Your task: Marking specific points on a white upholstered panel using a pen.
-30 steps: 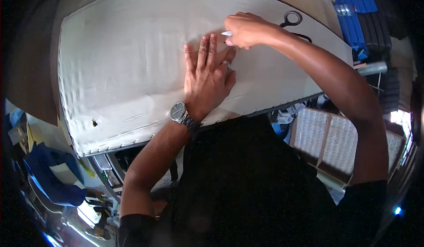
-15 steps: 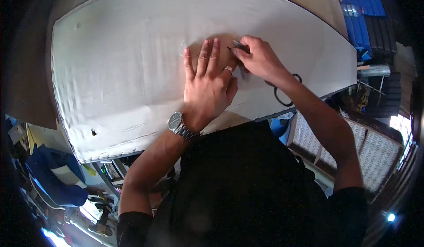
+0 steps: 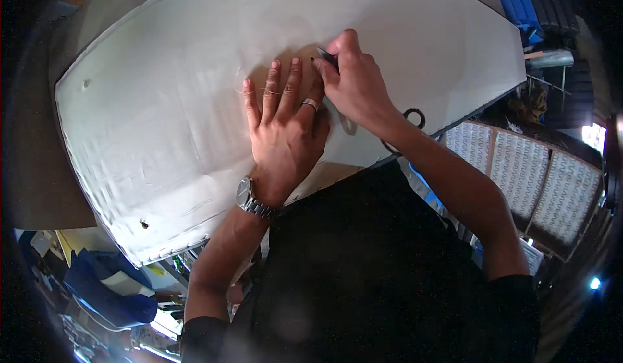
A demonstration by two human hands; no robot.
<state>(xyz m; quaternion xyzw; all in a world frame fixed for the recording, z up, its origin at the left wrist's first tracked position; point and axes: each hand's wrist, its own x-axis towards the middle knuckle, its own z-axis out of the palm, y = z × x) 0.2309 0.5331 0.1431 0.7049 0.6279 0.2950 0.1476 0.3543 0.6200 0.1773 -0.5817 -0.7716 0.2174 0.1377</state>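
Note:
A large cream padded panel (image 3: 162, 136) with fastened edges lies under my hands. My left hand (image 3: 285, 133) rests spread on it, with a ring and a steel wristwatch. Thin pale thread (image 3: 240, 90) lies by its fingertips. My right hand (image 3: 354, 84) is closed on the blade part of black-handled scissors (image 3: 414, 110), point down at a small dark mark just beside my left index finger. The handle loops stick out behind, partly under my right forearm. A small hole (image 3: 145, 224) shows near the panel's lower left.
Brown board (image 3: 97, 25) surrounds the panel's upper left. Blue and dark stacked pads (image 3: 516, 3) and a silvery roll (image 3: 548, 58) are at right. Spring-filled frames (image 3: 519, 168) stand below right. Blue fabric (image 3: 107, 285) and clutter sit at lower left.
My right wrist has turned, swinging the handle loops from above the forearm down to below it. Both hands now appear further left in the picture, and the panel is seen more tilted.

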